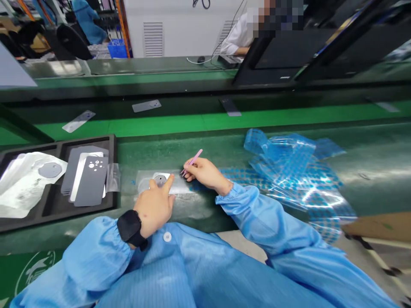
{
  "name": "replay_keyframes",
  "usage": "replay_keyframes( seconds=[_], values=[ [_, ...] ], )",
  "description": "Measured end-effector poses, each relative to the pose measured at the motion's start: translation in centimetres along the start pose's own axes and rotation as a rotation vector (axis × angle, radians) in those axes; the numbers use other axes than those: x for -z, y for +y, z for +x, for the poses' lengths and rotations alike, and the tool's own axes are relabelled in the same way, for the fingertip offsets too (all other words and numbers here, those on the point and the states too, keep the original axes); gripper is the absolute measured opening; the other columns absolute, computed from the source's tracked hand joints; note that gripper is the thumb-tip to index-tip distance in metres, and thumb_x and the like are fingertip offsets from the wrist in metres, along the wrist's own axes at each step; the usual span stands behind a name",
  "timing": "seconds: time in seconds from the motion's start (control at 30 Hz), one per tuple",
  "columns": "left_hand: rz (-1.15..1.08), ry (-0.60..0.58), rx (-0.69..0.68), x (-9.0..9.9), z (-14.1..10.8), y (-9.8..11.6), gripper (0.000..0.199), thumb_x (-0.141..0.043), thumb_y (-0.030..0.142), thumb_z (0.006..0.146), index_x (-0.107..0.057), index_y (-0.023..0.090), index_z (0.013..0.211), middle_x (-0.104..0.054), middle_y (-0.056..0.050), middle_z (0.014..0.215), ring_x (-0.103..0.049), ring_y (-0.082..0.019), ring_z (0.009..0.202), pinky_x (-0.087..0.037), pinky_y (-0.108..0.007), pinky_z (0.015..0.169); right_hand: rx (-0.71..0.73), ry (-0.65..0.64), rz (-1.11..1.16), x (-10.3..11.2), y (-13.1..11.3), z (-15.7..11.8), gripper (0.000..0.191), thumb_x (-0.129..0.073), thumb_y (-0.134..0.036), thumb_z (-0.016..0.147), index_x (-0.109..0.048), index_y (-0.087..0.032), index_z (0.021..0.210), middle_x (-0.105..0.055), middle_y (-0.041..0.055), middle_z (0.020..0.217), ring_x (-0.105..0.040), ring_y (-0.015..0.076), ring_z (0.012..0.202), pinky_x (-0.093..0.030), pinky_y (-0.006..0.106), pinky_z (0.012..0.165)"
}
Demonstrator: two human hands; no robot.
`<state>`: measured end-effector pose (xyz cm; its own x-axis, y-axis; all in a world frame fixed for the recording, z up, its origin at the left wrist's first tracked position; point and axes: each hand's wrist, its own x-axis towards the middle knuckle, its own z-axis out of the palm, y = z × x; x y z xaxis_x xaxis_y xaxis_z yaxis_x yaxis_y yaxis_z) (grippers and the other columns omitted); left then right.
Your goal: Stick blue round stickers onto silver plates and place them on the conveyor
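Slim pink tweezers [193, 162] sit pinched in the right hand [204, 173], angled with their points down toward a pale, silvery film sheet [181, 185]; the sheet lies flat on the green bench top [205, 218]; on the sheet rests a small grey disc [159, 181] set on a shiny white, squarish backing; the index finger of the left hand [154, 209] touches the disc's near edge, hiding part of it; the tweezer tips stay just beside the disc, not touching it.
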<state>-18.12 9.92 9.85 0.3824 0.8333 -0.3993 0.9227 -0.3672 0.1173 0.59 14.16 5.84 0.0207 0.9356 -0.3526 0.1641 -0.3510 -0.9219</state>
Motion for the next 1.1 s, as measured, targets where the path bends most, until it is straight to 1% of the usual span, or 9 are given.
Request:
replay_keyframes(
  seconds=[0.1,0.2,0.3,0.4,0.5,0.63,0.73,1.0,1.1],
  values=[
    [-0.02,0.084,-0.049,-0.2,0.9,-1.2,0.061,-0.046,0.037,0.093,-0.027,0.028,0.15,-0.057,-0.016,0.116,-0.065,-0.031,0.094,-0.051,-0.043,0.077,0.038,0.031,-0.009,1.3,-0.2,-0.2,0.012,-0.065,-0.015,0.083,-0.058,-0.016,0.073,-0.066,-0.0005,0.058,-0.062,0.0091,0.047,-0.053,0.019,0.048],
    [-0.079,0.2,-0.174,-1.1,2.4,-3.0,0.06,-0.061,0.035,0.086,-0.041,0.026,0.142,-0.054,-0.014,0.131,-0.05,-0.033,0.12,-0.045,-0.047,0.09,0.064,0.07,-0.072,2.6,-0.3,-0.8,0.011,-0.067,-0.017,0.082,-0.059,-0.016,0.075,-0.067,0.0,0.06,-0.063,0.0101,0.048,-0.054,0.019,0.048],
    [-0.146,0.224,-0.221,-2.5,3.7,-4.5,0.056,-0.07,0.039,0.079,-0.053,0.026,0.132,-0.049,-0.011,0.141,-0.037,-0.035,0.131,-0.038,-0.052,0.096,0.025,0.096,-0.132,3.3,-0.1,-1.1,0.012,-0.068,-0.018,0.082,-0.059,-0.016,0.074,-0.067,0.0003,0.058,-0.063,0.0107,0.048,-0.054,0.019,0.048],
    [-0.205,0.25,-0.225,-3.6,4.1,-5.1,0.051,-0.072,0.041,0.077,-0.059,0.026,0.124,-0.053,-0.01,0.14,-0.038,-0.035,0.129,-0.036,-0.055,0.096,-0.011,0.111,-0.126,3.2,0.2,-0.6,0.013,-0.066,-0.017,0.084,-0.058,-0.016,0.073,-0.067,0.0011,0.058,-0.064,0.0109,0.048,-0.054,0.02,0.049],
    [-0.252,0.3,-0.239,-4.2,4.0,-5.2,0.049,-0.073,0.043,0.076,-0.061,0.025,0.12,-0.056,-0.01,0.136,-0.042,-0.035,0.124,-0.036,-0.055,0.094,-0.043,0.097,-0.067,2.6,0.3,0.2,0.014,-0.066,-0.015,0.084,-0.058,-0.015,0.073,-0.066,0.0007,0.057,-0.063,0.0101,0.046,-0.054,0.019,0.047],
    [-0.305,0.318,-0.286,-4.3,3.8,-5.8,0.044,-0.072,0.035,0.077,-0.062,0.025,0.119,-0.058,-0.009,0.133,-0.044,-0.033,0.122,-0.036,-0.054,0.095,-0.108,0.163,0.033,2.2,0.2,0.9,0.018,-0.062,-0.01,0.087,-0.055,-0.016,0.071,-0.063,-0.0011,0.054,-0.061,0.0093,0.043,-0.053,0.018,0.044],
    [-0.33,0.301,-0.312,-4.4,3.8,-6.1,0.039,-0.069,0.028,0.079,-0.062,0.026,0.118,-0.058,-0.008,0.134,-0.044,-0.032,0.124,-0.036,-0.053,0.097,-0.128,0.17,0.064,2.2,0.1,1.0,0.019,-0.06,-0.008,0.088,-0.055,-0.015,0.071,-0.063,-0.0011,0.054,-0.06,0.0087,0.043,-0.053,0.017,0.043],
    [-0.354,0.346,-0.271,-4.8,4.1,-5.8,0.041,-0.075,0.033,0.075,-0.062,0.025,0.113,-0.063,-0.007,0.125,-0.05,-0.032,0.115,-0.039,-0.05,0.092,-0.154,0.151,0.049,2.4,0.3,1.2,0.022,-0.058,-0.006,0.089,-0.057,-0.014,0.068,-0.063,-0.0001,0.053,-0.061,0.0082,0.043,-0.053,0.015,0.042],
    [-0.372,0.355,-0.295,-4.7,4.1,-5.8,0.042,-0.075,0.032,0.075,-0.062,0.025,0.114,-0.065,-0.007,0.122,-0.05,-0.031,0.115,-0.039,-0.048,0.092,-0.16,0.178,0.054,2.3,0.2,1.2,0.024,-0.057,-0.006,0.089,-0.056,-0.015,0.067,-0.063,-0.0005,0.052,-0.061,0.0079,0.042,-0.052,0.014,0.041]
  ],
)
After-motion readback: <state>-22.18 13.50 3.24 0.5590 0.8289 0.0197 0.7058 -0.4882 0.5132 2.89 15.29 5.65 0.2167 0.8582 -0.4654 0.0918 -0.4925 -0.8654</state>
